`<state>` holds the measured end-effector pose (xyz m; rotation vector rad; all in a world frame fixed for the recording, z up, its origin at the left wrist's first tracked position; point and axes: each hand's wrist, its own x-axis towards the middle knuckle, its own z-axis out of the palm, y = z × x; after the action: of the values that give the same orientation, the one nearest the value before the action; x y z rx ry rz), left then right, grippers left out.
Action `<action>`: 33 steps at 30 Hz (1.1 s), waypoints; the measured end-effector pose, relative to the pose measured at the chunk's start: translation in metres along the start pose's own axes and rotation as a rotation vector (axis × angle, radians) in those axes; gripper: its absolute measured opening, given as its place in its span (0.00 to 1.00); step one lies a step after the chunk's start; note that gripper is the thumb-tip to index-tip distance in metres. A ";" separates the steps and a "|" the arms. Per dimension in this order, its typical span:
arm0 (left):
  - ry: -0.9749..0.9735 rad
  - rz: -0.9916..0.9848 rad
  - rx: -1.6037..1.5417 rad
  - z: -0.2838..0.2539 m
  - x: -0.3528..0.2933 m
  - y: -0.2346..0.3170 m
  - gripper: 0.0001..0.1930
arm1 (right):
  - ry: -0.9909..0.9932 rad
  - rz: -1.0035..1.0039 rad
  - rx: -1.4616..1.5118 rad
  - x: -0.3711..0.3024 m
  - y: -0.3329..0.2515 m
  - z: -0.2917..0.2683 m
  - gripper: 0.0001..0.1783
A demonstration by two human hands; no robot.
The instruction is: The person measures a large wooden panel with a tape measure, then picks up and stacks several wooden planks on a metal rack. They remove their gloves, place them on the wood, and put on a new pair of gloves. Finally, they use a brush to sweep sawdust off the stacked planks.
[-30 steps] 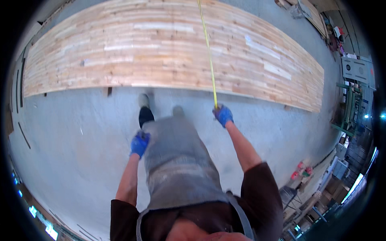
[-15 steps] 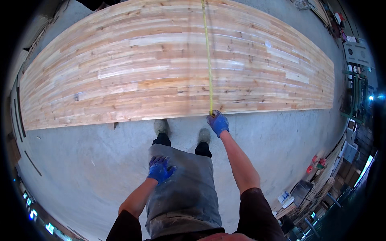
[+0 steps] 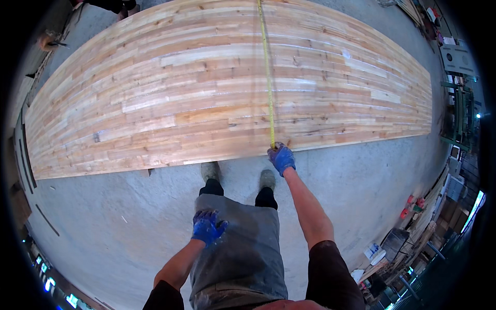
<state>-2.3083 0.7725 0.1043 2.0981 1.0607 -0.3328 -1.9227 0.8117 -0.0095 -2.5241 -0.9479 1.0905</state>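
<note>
"Where do we have the yellow tape measure (image 3: pixel 268 88)?"

"We have it stretched across the wooden panel (image 3: pixel 181 98), its lower end at the near edge, grasped in the curled fingers of our blue-gloved right hand (image 3: pixel 282 158)."

"And our left hand (image 3: pixel 208 228)?"

"We have it over the grey apron (image 3: pixel 243 243), fingers released and loosely spread; whether it presses on the apron, we cannot tell."
</note>
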 end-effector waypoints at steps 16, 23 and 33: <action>0.004 -0.034 0.008 0.011 0.002 0.008 0.28 | 0.037 -0.009 -0.005 0.010 0.005 0.009 0.17; -0.030 -0.034 0.029 0.014 0.004 0.011 0.27 | 0.008 0.036 -0.033 0.004 0.008 0.014 0.17; -0.071 -0.060 0.046 0.011 0.008 0.016 0.27 | 0.002 0.024 -0.026 0.007 0.022 0.018 0.17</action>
<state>-2.2900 0.7630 0.1005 2.0819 1.0852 -0.4617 -1.9219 0.7984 -0.0358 -2.5632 -0.9389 1.0900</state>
